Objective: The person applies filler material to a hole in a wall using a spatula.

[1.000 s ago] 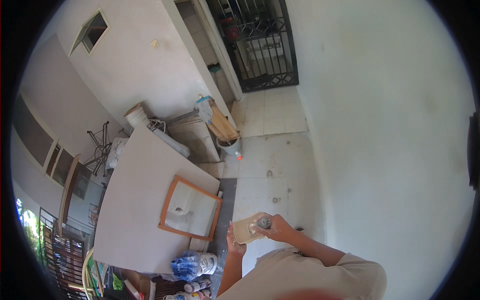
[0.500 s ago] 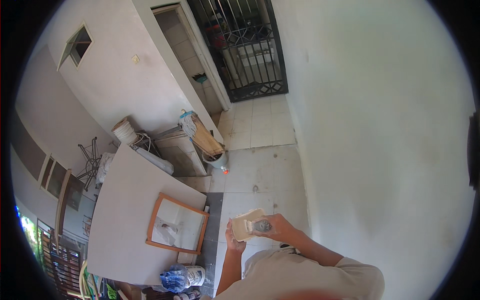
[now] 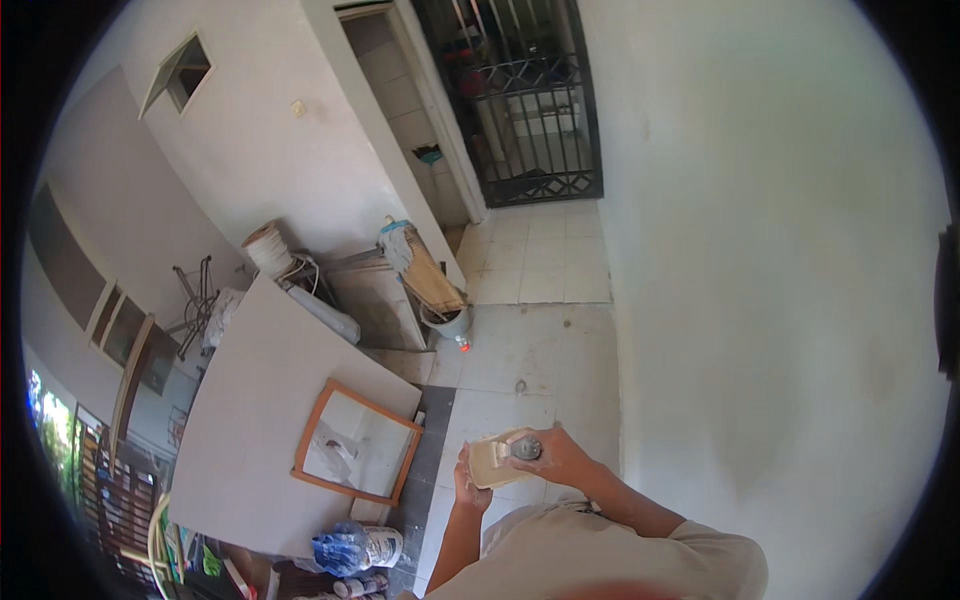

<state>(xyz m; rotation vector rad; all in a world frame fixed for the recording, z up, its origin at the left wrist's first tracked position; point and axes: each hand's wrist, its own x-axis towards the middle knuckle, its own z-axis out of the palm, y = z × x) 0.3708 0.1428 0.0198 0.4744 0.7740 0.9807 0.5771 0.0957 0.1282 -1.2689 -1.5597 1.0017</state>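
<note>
In my left hand (image 3: 472, 485) is a shallow cream-coloured tray (image 3: 487, 470), gripped by its left edge and lower side. My right hand (image 3: 550, 455) is closed round the grey, rounded handle of what looks like a putty knife (image 3: 525, 448). Its pale end lies over the tray, smeared with a whitish paste. Both hands are close together in front of my body, above the tiled floor. The tool's blade is too small and pale to make out fully.
A plain wall (image 3: 760, 300) runs along the right. On the left, a large white board (image 3: 250, 400) bears an orange-framed pane (image 3: 360, 445). Near it stand a white tub (image 3: 383, 547) and a blue plastic bag (image 3: 340, 550). A bucket (image 3: 448, 325) and a dark gate (image 3: 535, 150) are farther off.
The view has shifted, so the room's far parts appear slightly farther right. My right hand and the tool have turned slightly over the tray; both grips stay the same.
</note>
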